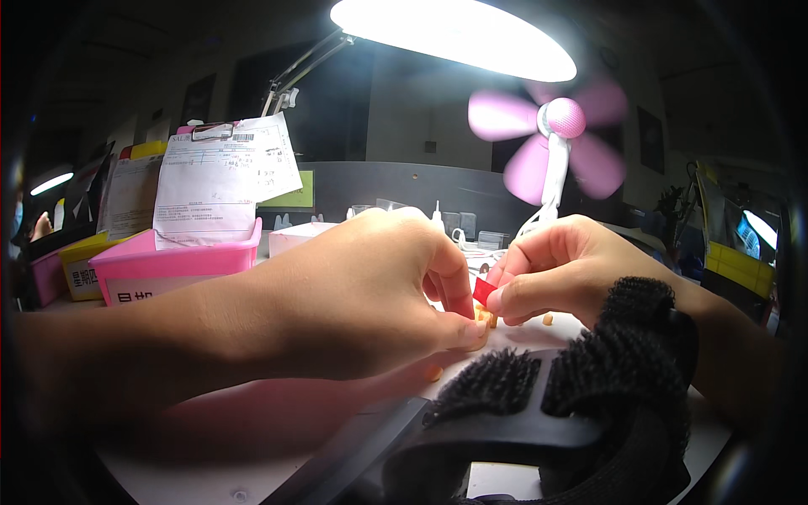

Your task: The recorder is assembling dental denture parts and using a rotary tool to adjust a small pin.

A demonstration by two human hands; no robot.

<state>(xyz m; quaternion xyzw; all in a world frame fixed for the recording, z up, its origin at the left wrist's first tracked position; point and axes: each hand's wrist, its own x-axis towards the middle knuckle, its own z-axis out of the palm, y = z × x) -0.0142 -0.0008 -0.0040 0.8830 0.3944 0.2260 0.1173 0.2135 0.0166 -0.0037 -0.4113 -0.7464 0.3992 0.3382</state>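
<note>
My left hand [362, 295] reaches in from the left, its thumb and fingers closed on a small yellowish, tooth-like dental piece [483, 315]. Thumb and fingertips of my right hand [572, 273] pinch a small red slip [484, 290], which looks like paper or film. The slip is just above the yellowish piece; whether the two touch I cannot tell. Another small yellowish bit [548, 319] lies on the white surface by my right hand. An orange-tan bit [433, 372] rests below my left thumb.
A black bristly object [497, 383] fills the near foreground. A pink bin [194, 265] with clipped papers [206, 189] stands left, beside a yellow bin [84, 269]. Behind my hands are a spinning pink fan [555, 126] and white cables [484, 252]. A lit lamp [454, 38] hangs overhead.
</note>
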